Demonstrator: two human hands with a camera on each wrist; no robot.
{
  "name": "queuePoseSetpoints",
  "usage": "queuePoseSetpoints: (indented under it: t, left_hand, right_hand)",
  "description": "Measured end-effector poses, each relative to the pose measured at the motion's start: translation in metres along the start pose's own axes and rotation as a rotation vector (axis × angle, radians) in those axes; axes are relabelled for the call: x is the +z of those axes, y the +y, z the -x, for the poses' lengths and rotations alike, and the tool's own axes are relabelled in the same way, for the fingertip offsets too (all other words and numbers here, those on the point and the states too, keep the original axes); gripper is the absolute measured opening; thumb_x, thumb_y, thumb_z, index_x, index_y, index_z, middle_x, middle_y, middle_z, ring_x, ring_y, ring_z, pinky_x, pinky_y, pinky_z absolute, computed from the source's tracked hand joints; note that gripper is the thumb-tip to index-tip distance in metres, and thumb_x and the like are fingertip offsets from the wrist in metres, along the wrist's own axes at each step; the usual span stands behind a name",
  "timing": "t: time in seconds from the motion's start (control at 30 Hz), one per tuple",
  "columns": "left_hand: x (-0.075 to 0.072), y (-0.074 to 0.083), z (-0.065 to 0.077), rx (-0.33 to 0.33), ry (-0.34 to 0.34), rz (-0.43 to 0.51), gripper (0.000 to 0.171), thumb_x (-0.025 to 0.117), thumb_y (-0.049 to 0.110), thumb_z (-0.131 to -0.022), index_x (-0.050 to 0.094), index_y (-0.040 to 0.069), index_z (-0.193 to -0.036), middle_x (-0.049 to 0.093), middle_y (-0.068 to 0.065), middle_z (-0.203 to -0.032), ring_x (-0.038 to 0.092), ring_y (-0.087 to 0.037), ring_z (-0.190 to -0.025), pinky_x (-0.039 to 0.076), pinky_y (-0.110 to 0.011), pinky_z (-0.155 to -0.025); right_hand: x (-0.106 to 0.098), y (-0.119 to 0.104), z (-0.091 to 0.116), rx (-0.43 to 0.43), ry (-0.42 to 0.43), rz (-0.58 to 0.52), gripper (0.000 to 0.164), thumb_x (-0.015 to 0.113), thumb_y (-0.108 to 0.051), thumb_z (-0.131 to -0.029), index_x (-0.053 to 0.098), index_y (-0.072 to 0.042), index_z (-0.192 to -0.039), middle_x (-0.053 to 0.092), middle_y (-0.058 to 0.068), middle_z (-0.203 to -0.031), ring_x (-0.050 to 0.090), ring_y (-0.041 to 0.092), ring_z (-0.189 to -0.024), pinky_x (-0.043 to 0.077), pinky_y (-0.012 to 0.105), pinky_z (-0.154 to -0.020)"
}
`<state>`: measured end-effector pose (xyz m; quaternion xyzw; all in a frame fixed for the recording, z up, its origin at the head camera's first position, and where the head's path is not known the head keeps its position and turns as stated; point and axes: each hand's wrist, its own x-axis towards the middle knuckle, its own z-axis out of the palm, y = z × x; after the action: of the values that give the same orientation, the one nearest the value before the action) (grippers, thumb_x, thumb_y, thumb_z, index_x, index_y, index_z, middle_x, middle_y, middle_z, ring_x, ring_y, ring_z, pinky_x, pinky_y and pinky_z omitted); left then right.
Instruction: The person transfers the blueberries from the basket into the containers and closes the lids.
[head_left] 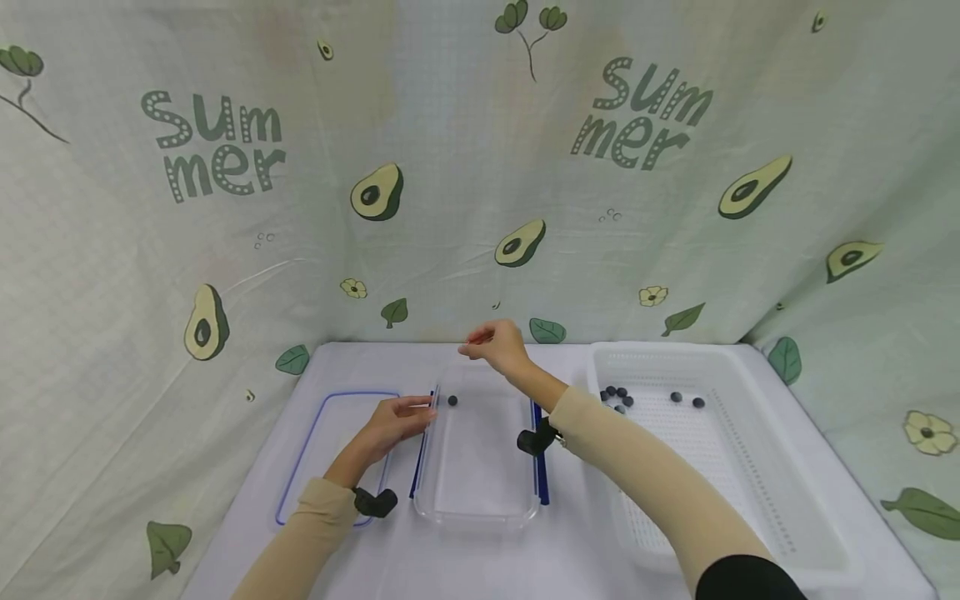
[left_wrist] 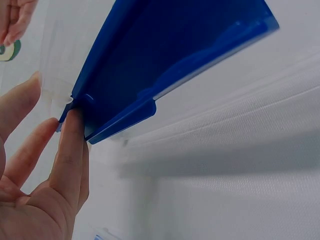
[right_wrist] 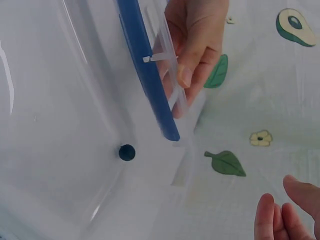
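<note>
Left hand [head_left: 401, 419] at the left side of the clear box [head_left: 480, 454], fingers fairly straight, touching the blue clip [left_wrist: 145, 50] by the rim; thumb stands apart from the fingers. Right hand [head_left: 497, 343] hangs above the box's far end, fingers loosely bent, narrow gap to thumb. One dark ball [head_left: 452, 400] sits inside the box, far left corner. Blue-edged lid [head_left: 322, 442] lies left; white basket [head_left: 720, 467] on the right holds more dark balls [head_left: 677, 397].
</note>
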<state>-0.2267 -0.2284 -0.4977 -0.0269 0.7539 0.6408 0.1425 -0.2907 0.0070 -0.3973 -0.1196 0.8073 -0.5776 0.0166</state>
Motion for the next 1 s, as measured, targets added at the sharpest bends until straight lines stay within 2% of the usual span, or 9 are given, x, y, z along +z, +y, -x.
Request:
queuePoseSetpoints:
  t: [0.23,0.3,0.47,0.63,0.77,0.83,1.0]
  left_hand:
    - [-0.001,-0.002,-0.001,0.015,-0.014,0.032,0.052,0.075,0.017,-0.092,0.057,-0.004,-0.136,0.068,-0.017,-0.121,0.066,-0.021,-0.107,0.056,-0.030,-0.091]
    - [-0.002,-0.004,-0.002,0.021,-0.022,0.039,0.052,0.074,0.017,-0.092,0.056,-0.005,-0.136,0.068,-0.017,-0.122,0.066,-0.019,-0.106,0.056,-0.029,-0.091]
    - [-0.001,-0.002,0.000,0.022,-0.027,0.038,0.053,0.073,0.017,-0.093,0.055,-0.005,-0.138,0.067,-0.017,-0.123,0.066,-0.020,-0.108,0.056,-0.029,-0.091]
    - [0.000,0.001,0.002,0.012,-0.014,0.039,0.052,0.072,0.016,-0.094,0.055,-0.005,-0.138,0.068,-0.016,-0.122,0.066,-0.020,-0.107,0.056,-0.027,-0.090]
    - [0.001,0.000,0.001,0.005,-0.003,0.038,0.051,0.073,0.015,-0.093,0.056,-0.004,-0.137,0.068,-0.015,-0.120,0.066,-0.021,-0.108,0.056,-0.028,-0.090]
    - [0.001,0.000,0.001,0.005,-0.002,0.031,0.052,0.073,0.017,-0.093,0.056,-0.004,-0.137,0.068,-0.016,-0.120,0.066,-0.022,-0.109,0.056,-0.029,-0.091]
    - [0.002,0.001,0.002,-0.003,0.003,0.014,0.053,0.075,0.019,-0.092,0.057,-0.003,-0.137,0.068,-0.016,-0.122,0.065,-0.025,-0.112,0.056,-0.030,-0.092]
  right_hand:
    - [-0.020,-0.008,-0.001,-0.004,0.005,-0.063,0.022,0.080,-0.003,-0.084,0.070,0.009,-0.100,0.072,0.018,-0.092,0.072,0.034,-0.081,0.060,0.036,-0.082]
    - [-0.025,-0.008,-0.002,-0.003,0.007,-0.080,0.022,0.080,-0.002,-0.084,0.070,0.009,-0.100,0.072,0.019,-0.092,0.072,0.033,-0.080,0.060,0.038,-0.085]
    - [-0.039,-0.006,-0.001,0.011,0.015,-0.092,0.026,0.080,-0.003,-0.084,0.069,0.011,-0.103,0.072,0.020,-0.094,0.072,0.026,-0.076,0.059,0.040,-0.086]
    - [-0.054,-0.007,0.003,0.029,0.031,-0.106,0.030,0.079,-0.002,-0.085,0.067,0.014,-0.106,0.072,0.021,-0.095,0.072,0.032,-0.082,0.058,0.046,-0.087]
    - [-0.067,-0.005,0.005,0.021,0.052,-0.114,0.027,0.079,-0.002,-0.084,0.068,0.012,-0.104,0.072,0.021,-0.096,0.072,0.037,-0.085,0.059,0.046,-0.084]
    - [-0.073,-0.004,0.007,0.019,0.057,-0.106,0.027,0.079,-0.003,-0.085,0.068,0.011,-0.104,0.072,0.022,-0.098,0.072,0.034,-0.083,0.059,0.047,-0.085]
    - [-0.089,0.002,0.011,0.031,0.062,-0.068,0.030,0.079,-0.008,-0.086,0.068,0.010,-0.109,0.072,0.020,-0.099,0.071,0.017,-0.072,0.061,0.036,-0.081]
